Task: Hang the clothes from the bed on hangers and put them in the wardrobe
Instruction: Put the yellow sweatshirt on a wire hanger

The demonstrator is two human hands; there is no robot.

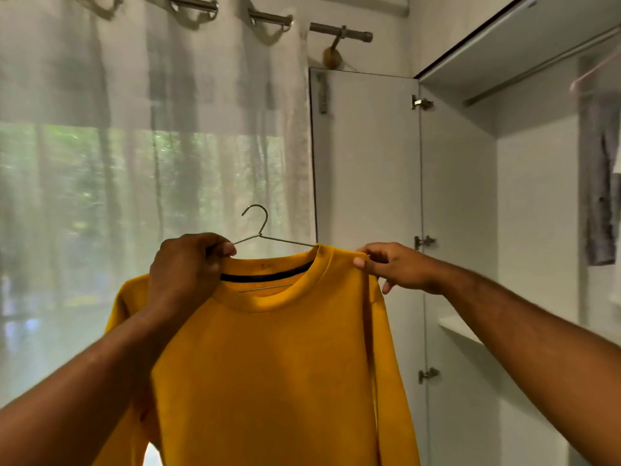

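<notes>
A mustard-yellow sweatshirt (275,364) hangs in front of me on a thin metal hanger (258,227), whose hook sticks up above the neckline. My left hand (184,264) grips the collar's left side together with the hanger's wire arm. My right hand (393,267) pinches the fabric at the right shoulder, beside the collar. The hanger's bottom wire shows through the neck opening. The open white wardrobe (524,203) stands to the right, its rail (537,62) running high across the top.
The wardrobe door (366,156) stands open just behind the sweatshirt. A grey garment (601,203) on a pink hanger (584,79) hangs at the rail's far right. A shelf (460,327) sits lower inside. Sheer white curtains (151,129) cover the window on the left.
</notes>
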